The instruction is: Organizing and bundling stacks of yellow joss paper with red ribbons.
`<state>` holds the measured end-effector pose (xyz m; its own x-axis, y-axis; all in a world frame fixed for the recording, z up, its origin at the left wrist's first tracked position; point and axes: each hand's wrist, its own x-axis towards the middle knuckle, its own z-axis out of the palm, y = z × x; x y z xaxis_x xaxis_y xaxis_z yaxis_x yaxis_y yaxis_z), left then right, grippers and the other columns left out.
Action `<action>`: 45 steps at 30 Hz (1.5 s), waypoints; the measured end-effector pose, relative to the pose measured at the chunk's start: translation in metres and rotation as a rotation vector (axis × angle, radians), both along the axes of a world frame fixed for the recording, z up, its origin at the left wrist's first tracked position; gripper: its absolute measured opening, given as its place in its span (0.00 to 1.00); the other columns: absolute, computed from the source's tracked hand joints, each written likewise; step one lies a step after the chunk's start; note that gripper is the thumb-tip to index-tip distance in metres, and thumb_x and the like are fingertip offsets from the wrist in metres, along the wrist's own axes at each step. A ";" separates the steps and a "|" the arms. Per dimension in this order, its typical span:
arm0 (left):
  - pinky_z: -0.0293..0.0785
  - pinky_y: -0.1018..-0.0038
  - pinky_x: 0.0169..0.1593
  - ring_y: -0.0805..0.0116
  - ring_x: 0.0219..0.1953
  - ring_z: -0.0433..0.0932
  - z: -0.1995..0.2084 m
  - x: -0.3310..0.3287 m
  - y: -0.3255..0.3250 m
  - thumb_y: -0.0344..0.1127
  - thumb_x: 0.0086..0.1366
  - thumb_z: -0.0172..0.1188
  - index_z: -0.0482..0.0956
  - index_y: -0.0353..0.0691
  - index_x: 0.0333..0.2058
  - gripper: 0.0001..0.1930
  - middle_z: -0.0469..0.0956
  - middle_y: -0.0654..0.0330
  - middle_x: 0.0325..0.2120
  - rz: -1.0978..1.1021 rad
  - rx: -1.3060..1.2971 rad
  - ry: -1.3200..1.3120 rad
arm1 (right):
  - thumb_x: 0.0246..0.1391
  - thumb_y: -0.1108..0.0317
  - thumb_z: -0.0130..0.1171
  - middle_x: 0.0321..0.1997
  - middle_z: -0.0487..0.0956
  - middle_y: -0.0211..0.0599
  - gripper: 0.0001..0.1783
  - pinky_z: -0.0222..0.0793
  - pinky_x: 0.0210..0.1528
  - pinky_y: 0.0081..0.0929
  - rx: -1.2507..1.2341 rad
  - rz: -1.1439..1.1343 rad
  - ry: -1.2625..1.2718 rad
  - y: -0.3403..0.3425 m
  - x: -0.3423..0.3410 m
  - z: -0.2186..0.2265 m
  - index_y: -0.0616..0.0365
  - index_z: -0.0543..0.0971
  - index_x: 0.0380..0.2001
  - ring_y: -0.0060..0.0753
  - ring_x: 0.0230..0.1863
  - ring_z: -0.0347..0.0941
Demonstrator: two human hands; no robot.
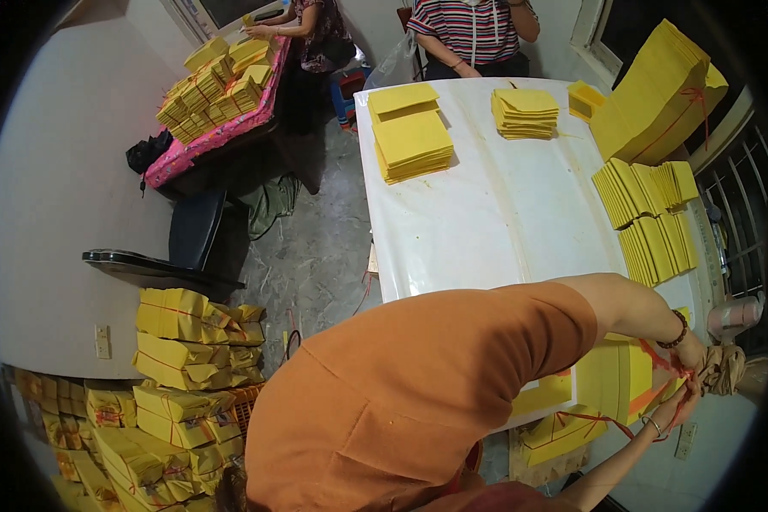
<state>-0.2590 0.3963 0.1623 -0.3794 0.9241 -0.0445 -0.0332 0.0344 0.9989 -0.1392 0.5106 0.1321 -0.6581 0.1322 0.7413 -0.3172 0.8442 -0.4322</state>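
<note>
At the right side of the white-topped table (452, 235), both hands meet over a stack of yellow folded paper (602, 375). My left hand (691, 350), a beaded bracelet on its wrist, is closed on a red string (602, 417). Just below it, my right hand (679, 404), with a bangle, grips the string too. The string runs from the hands across the stack's lower side. Its ends are hidden by my fingers. My orange sleeve and arm cover part of the table and the stack.
Yellow paper piles (414, 145) stand on the table's far side and right edge (648, 222). Wrapped yellow bundles (175, 363) are heaped on the floor at left, near a black chair (192, 235). Two other people are at the back, one by a pink-covered table (200, 154).
</note>
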 end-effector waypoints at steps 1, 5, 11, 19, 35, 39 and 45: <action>0.70 0.71 0.38 0.67 0.34 0.74 0.000 -0.005 0.001 0.46 0.58 0.53 0.77 0.42 0.37 0.16 0.77 0.61 0.29 0.107 -0.027 0.484 | 0.56 0.68 0.49 0.47 0.72 0.41 0.11 0.63 0.49 0.28 -0.009 0.062 0.011 -0.003 -0.004 0.003 0.62 0.72 0.40 0.34 0.48 0.68; 0.70 0.65 0.38 0.59 0.34 0.75 0.003 0.015 0.013 0.36 0.52 0.54 0.78 0.41 0.34 0.12 0.77 0.54 0.30 0.195 0.100 1.027 | 0.58 0.62 0.47 0.47 0.71 0.40 0.15 0.63 0.49 0.28 -0.089 -0.212 -0.144 0.014 0.022 -0.002 0.61 0.73 0.43 0.35 0.47 0.68; 0.70 0.63 0.37 0.55 0.34 0.75 0.002 -0.016 -0.023 0.38 0.52 0.52 0.79 0.41 0.30 0.11 0.77 0.52 0.29 0.254 -0.065 1.298 | 0.59 0.52 0.40 0.40 0.72 0.42 0.24 0.63 0.44 0.30 0.098 -0.342 -0.220 0.012 0.042 -0.010 0.62 0.73 0.43 0.38 0.43 0.68; 0.71 0.65 0.34 0.57 0.31 0.77 -0.043 -0.012 -0.059 0.34 0.48 0.56 0.80 0.40 0.26 0.07 0.78 0.54 0.25 0.375 -0.265 1.169 | 0.59 0.56 0.40 0.37 0.72 0.42 0.20 0.60 0.43 0.33 -0.037 -0.394 -0.674 0.049 0.062 -0.046 0.63 0.73 0.34 0.40 0.41 0.67; 0.69 0.63 0.39 0.58 0.38 0.75 0.027 -0.009 -0.039 0.34 0.49 0.52 0.75 0.48 0.41 0.17 0.76 0.57 0.35 0.212 -0.153 1.194 | 0.59 0.59 0.45 0.49 0.69 0.42 0.24 0.60 0.55 0.31 -0.873 0.326 -0.403 -0.003 0.009 -0.014 0.66 0.63 0.52 0.35 0.50 0.66; 0.70 0.64 0.43 0.60 0.42 0.74 0.030 0.035 0.006 0.33 0.51 0.50 0.75 0.51 0.44 0.18 0.76 0.59 0.39 0.029 -0.010 1.237 | 0.57 0.65 0.49 0.47 0.71 0.39 0.20 0.65 0.48 0.26 -0.873 0.456 -0.400 0.013 0.004 -0.033 0.67 0.68 0.49 0.30 0.46 0.68; 0.69 0.65 0.44 0.62 0.43 0.73 0.022 0.056 0.020 0.37 0.53 0.51 0.79 0.51 0.39 0.14 0.76 0.62 0.39 0.158 -0.128 1.032 | 0.55 0.66 0.52 0.43 0.73 0.37 0.17 0.65 0.45 0.25 -0.746 0.290 -0.498 0.052 -0.003 -0.057 0.67 0.71 0.44 0.28 0.42 0.68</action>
<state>-0.2029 0.4167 0.1843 -0.4042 0.8722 0.2753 0.8186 0.2107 0.5344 -0.1420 0.5630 0.0755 -0.9580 0.2408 0.1559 -0.1048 0.2119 -0.9717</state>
